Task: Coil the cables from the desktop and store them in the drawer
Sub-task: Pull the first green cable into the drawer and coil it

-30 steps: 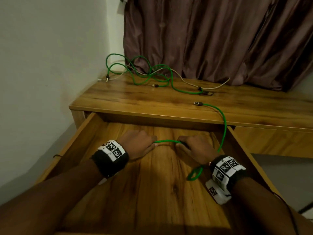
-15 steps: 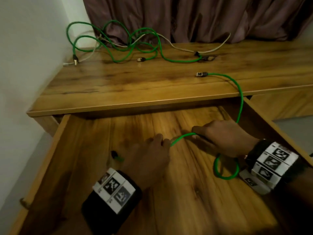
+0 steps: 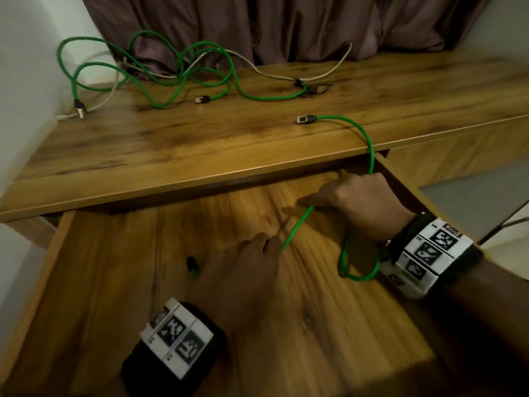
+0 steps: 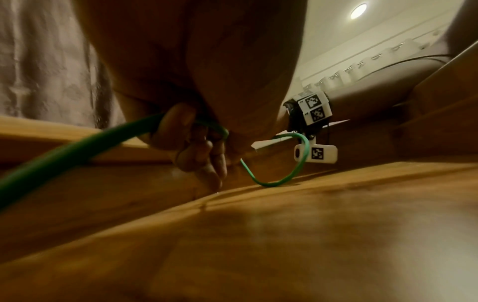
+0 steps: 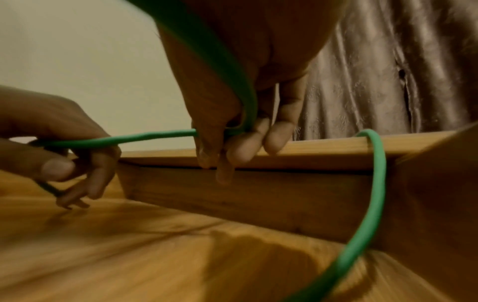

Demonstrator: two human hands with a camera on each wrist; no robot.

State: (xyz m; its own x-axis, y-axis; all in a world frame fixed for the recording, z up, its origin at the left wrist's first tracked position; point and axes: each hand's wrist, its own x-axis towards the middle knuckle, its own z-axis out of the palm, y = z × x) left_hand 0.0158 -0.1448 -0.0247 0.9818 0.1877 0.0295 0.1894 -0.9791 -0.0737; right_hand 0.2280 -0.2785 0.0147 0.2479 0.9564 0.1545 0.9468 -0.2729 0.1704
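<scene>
The green cable [image 3: 296,229] looks light and limp but springy, a thin smooth-jacketed cord that will likely try to uncurl from any loop, so it is best taken along its run, close to the loop being formed, not by a plug. It stretches between both hands low over the drawer [image 3: 120,253] floor. The left hand [image 3: 243,270], at about 7 o'clock of the right one, pinches it in curled fingers, one plug end [image 3: 192,265] poking out beyond. The right hand [image 3: 357,202] grips it between thumb and fingers, a small loop hanging under the wrist. From there it climbs over the worktop [image 3: 200,144] edge at 12 o'clock to its other plug [image 3: 304,119]. The drawer holds only this cable's near part. Further green and white cables [image 3: 177,70] lie tangled at 11 o'clock, by the curtain [image 3: 286,24].
</scene>
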